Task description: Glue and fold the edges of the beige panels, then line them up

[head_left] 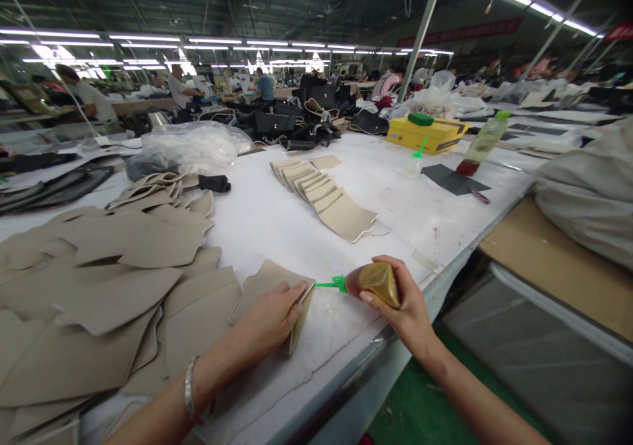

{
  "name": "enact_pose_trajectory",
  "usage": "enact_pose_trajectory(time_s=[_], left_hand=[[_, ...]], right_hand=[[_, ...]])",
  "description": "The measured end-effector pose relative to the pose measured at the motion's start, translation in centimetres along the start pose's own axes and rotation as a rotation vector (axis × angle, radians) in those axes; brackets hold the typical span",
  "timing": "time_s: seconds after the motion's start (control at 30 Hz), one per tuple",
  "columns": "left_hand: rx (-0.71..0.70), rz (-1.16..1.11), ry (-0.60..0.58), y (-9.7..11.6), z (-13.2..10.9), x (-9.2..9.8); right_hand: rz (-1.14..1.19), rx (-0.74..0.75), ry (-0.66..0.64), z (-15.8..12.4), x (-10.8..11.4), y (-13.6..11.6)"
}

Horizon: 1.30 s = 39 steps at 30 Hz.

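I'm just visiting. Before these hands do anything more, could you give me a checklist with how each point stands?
1. Right hand gripping the squeeze bottle: ok.
2. Bottle tilted, green nozzle pointing at the beige piece: ok.
3. Nozzle tip touching the piece's edge: cannot tell; they meet or nearly meet.
4. Left hand holding the piece: ok.
5. Fanned row of beige pieces apart from the nozzle: ok.
6. Liquid flowing from the tip: cannot tell; too small to see.
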State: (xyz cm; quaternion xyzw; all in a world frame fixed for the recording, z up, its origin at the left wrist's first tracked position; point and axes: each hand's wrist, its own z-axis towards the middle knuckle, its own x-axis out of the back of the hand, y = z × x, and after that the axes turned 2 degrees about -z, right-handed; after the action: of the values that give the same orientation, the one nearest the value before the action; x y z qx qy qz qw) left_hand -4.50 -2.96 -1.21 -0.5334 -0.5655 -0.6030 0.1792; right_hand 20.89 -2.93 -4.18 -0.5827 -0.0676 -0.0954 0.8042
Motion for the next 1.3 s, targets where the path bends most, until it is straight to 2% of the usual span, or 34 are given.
enact_pose_trajectory(time_s=[0.17, 0.37, 0.53, 0.6, 0.7, 0.87, 1.07, 1.3], left_hand=[[-0.006, -0.019, 0.003, 0.0, 0.1, 0.1], [0.007, -0.022, 0.013, 0.2, 0.0, 0.1], [0.025, 0.007, 0.023, 0.2, -0.1, -0.2], [0.036, 0.021, 0.024, 0.3, -0.2, -0.2], [0.04, 0.031, 0.027, 0.5, -0.2, -0.1], [0.05, 0.04, 0.021, 0.6, -0.1, -0.2], [0.029, 0.0, 0.026, 0.5, -0.1, -0.2], [0.011, -0.053, 0.021, 0.2, 0.2, -0.1]], right_hand=[[0.091, -0.082, -0.158, -1.6, -0.3, -0.8], [0.03, -0.07, -0.044, -1.9, -0.5, -1.3], [0.066, -0.147, -0.181, -4.4, -0.9, -1.9], [0.06, -0.144, -0.173, -4.9, -0.9, -2.0], [0.04, -0.129, -0.123, -4.8, -0.8, -2.0], [0.121, -0.2, -0.227, -4.8, -0.6, -1.6], [0.004, -0.096, -0.113, -4.3, -0.6, -1.0], [-0.056, 0.034, 0.006, -0.6, 0.1, 0.1]])
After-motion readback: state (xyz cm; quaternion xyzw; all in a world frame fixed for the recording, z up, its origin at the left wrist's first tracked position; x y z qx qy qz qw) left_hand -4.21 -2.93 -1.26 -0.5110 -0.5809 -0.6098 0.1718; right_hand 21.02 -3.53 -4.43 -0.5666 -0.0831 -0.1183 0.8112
